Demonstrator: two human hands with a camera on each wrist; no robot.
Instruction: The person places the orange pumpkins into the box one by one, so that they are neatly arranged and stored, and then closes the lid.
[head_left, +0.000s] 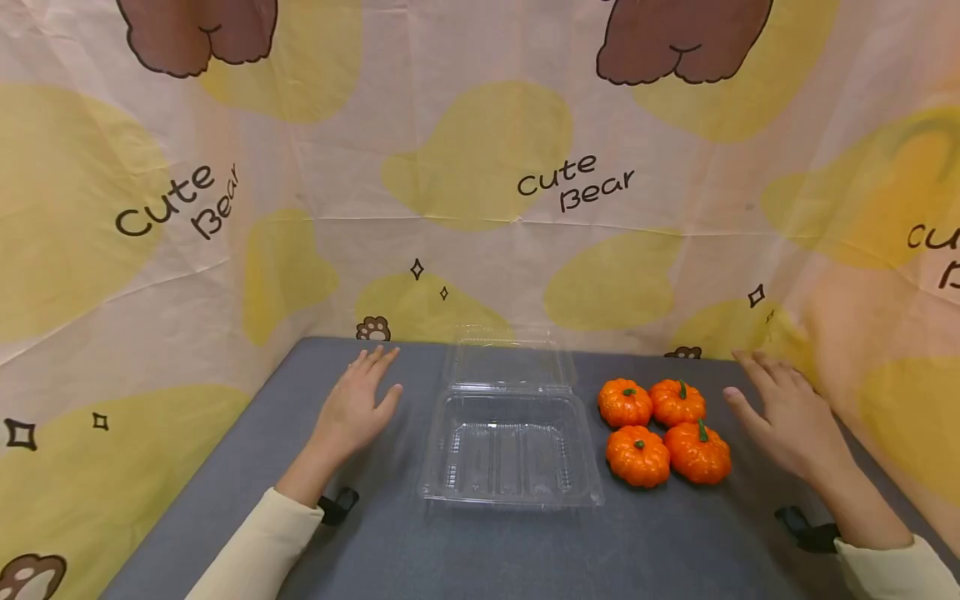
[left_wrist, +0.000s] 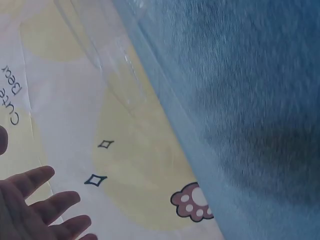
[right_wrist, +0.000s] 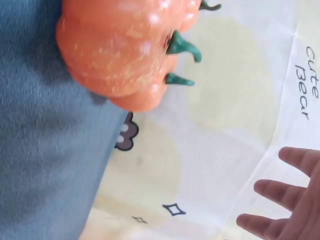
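Note:
A clear plastic clamshell box point(head_left: 510, 492) stands in the middle of the table, its lid point(head_left: 510, 365) tipped back towards the rear cloth. Several small orange pumpkins with green stems sit in a cluster to its right; the front right pumpkin point(head_left: 697, 454) also shows large in the right wrist view, as a pumpkin point(right_wrist: 115, 50). To the left of the box my left hand point(head_left: 356, 408) is held with fingers extended, touching nothing. My right hand point(head_left: 795, 421) is spread just right of the pumpkins, apart from them. Both palms hold nothing.
The grey-blue table point(head_left: 487, 554) meets a printed cloth backdrop point(head_left: 465, 167) at the back, with more cloth along the left and right sides. A black strap point(head_left: 339, 507) is at the left wrist and another strap point(head_left: 806, 531) at the right.

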